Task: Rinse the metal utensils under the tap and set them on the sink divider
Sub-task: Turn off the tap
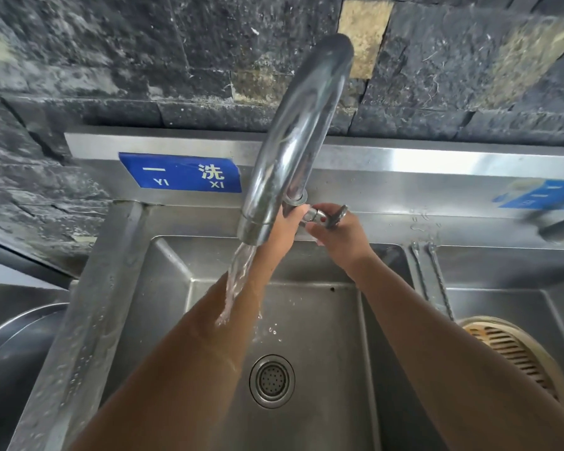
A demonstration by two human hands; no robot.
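- Rough dark stone blocks form the wall (pixel 111 60) behind a steel double sink (pixel 183 262), with a blue label (pixel 180 172) on its back ledge.
- Your left hand (pixel 292 219) is curled around the base of the tap (pixel 293 135), probably to steady it.
- Your right hand (pixel 337 229) closes its fingers on the tap handle (pixel 326 216) at the back edge, likely to adjust the flow.
- Water (pixel 238 278) runs onto your left forearm, so nothing is being rinsed now.
- Two thin metal utensils (pixel 432 278) lie along the divider (pixel 417 288), at the basin's right edge.
- Down in the right basin sits a round slotted strainer (pixel 515 356).
- At the left basin's floor, the drain (pixel 272 381) is uncovered.
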